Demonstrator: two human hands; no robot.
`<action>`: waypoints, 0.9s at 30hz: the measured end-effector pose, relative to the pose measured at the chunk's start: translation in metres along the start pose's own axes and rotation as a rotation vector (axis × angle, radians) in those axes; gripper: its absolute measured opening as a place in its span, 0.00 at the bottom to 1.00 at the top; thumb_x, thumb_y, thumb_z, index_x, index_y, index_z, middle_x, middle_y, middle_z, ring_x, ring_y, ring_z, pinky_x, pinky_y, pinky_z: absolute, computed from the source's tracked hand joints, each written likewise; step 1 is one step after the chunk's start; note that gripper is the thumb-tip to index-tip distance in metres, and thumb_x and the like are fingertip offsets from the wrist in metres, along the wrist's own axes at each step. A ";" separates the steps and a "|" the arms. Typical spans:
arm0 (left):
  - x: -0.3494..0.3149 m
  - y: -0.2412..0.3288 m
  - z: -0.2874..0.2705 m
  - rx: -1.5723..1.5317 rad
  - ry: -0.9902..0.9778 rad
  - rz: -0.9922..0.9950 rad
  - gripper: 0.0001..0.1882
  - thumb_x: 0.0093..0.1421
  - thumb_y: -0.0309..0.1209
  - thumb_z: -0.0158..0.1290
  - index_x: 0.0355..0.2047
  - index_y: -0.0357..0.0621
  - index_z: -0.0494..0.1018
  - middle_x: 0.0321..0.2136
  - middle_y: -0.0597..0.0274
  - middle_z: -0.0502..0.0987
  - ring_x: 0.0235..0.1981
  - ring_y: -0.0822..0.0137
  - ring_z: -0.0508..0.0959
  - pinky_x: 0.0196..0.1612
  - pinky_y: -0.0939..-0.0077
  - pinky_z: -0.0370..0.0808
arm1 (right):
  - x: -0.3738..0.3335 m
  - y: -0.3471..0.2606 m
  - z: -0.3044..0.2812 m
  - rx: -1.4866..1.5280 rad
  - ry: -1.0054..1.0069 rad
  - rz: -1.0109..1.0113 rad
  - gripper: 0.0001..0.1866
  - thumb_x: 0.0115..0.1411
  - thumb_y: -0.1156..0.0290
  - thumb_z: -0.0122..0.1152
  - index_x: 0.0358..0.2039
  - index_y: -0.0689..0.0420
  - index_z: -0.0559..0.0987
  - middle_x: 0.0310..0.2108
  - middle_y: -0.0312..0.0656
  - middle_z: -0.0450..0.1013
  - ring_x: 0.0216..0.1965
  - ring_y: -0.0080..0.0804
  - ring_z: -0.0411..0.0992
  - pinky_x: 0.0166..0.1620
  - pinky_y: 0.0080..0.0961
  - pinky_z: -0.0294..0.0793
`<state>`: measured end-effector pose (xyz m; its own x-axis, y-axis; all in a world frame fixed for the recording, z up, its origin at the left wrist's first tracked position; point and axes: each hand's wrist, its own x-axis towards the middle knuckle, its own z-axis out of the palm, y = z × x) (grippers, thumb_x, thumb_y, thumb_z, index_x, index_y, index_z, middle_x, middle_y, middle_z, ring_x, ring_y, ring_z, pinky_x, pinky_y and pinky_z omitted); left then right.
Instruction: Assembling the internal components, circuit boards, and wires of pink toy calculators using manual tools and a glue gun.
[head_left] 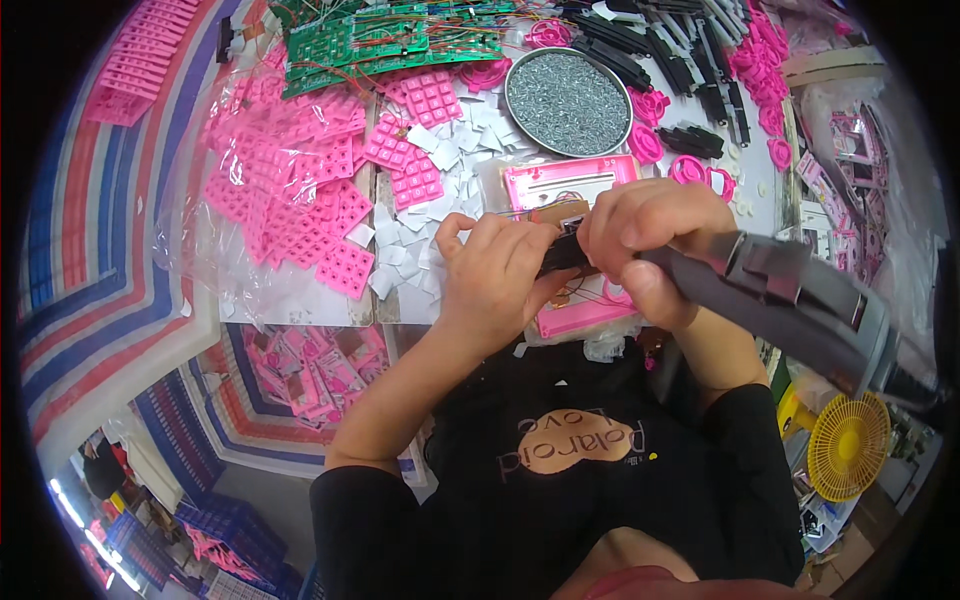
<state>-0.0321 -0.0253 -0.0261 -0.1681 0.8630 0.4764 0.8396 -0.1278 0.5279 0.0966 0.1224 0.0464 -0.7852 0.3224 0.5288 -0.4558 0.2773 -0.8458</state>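
Over the table's near edge my left hand [492, 268] pinches a small black plastic part [562, 254]. My right hand [655, 240] is closed around a dark grey electric screwdriver [790, 305], whose narrow end points away to the lower right. The right fingertips also meet the black part, partly hiding it. Just beneath both hands lies an open pink plastic housing [578, 322] with thin wires inside; the hands cover its middle.
Behind the housing stands a round metal dish [568, 102] full of small screws. White paper squares [405, 245] and pink keypads [345, 268] spread to the left. Green circuit boards [400, 45] lie at the back, black strips [690, 65] back right. A yellow fan [848, 447] stands lower right.
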 end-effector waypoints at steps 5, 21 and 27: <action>0.001 -0.002 0.000 -0.039 0.012 0.038 0.26 0.51 0.43 0.67 0.46 0.44 0.74 0.39 0.67 0.78 0.38 0.65 0.75 0.48 0.56 0.57 | 0.006 0.001 0.005 -0.027 -0.037 -0.117 0.13 0.63 0.71 0.63 0.42 0.56 0.68 0.18 0.38 0.68 0.16 0.31 0.67 0.24 0.30 0.73; 0.001 -0.009 -0.002 -0.017 0.005 0.002 0.27 0.47 0.44 0.69 0.47 0.51 0.79 0.47 0.70 0.80 0.50 0.60 0.74 0.57 0.55 0.54 | -0.014 -0.004 -0.032 -0.436 -0.176 0.318 0.54 0.42 0.66 0.79 0.69 0.57 0.61 0.51 0.47 0.73 0.49 0.44 0.70 0.53 0.38 0.72; 0.003 -0.010 -0.001 0.002 -0.007 0.045 0.27 0.47 0.45 0.70 0.47 0.51 0.79 0.44 0.70 0.81 0.47 0.60 0.74 0.54 0.55 0.55 | -0.048 0.004 -0.037 -0.785 -0.242 0.186 0.35 0.43 0.77 0.75 0.55 0.56 0.75 0.45 0.44 0.76 0.45 0.49 0.72 0.48 0.41 0.75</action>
<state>-0.0416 -0.0219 -0.0299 -0.1267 0.8600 0.4944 0.8475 -0.1651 0.5044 0.1484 0.1418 0.0200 -0.9278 0.2468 0.2798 0.0438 0.8168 -0.5752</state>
